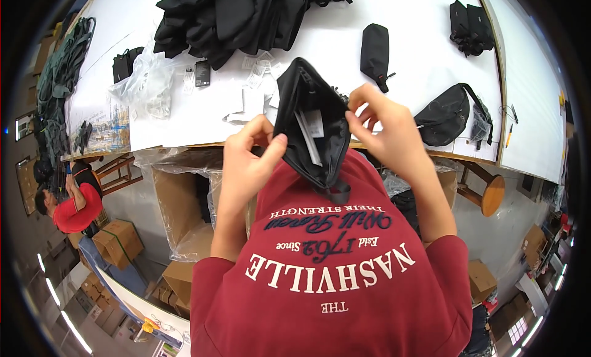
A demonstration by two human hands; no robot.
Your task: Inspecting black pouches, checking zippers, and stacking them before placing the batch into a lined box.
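Note:
A black zippered pouch (287, 101) hangs spread wide in front of my chest, its mouth facing up at me. My left hand (251, 152) pinches its left edge between thumb and fingers. On the opposite edge, my right hand (388, 124) grips the rim near the zipper. Inside the pouch lie a folded white paper strip (309, 140) and a white label (316, 122). A short black loop (339, 191) sticks out at its lower end. Loose white paper tags (251, 104) lie on the white table just beyond my left hand.
A heap of black bags (234, 18) covers the table's far middle. Clear plastic bags (148, 80) lie left; a slim black pouch (375, 52) and a black waist bag (444, 117) lie right. Below the table edge stand a cardboard box (178, 203) and a wooden stool (492, 195).

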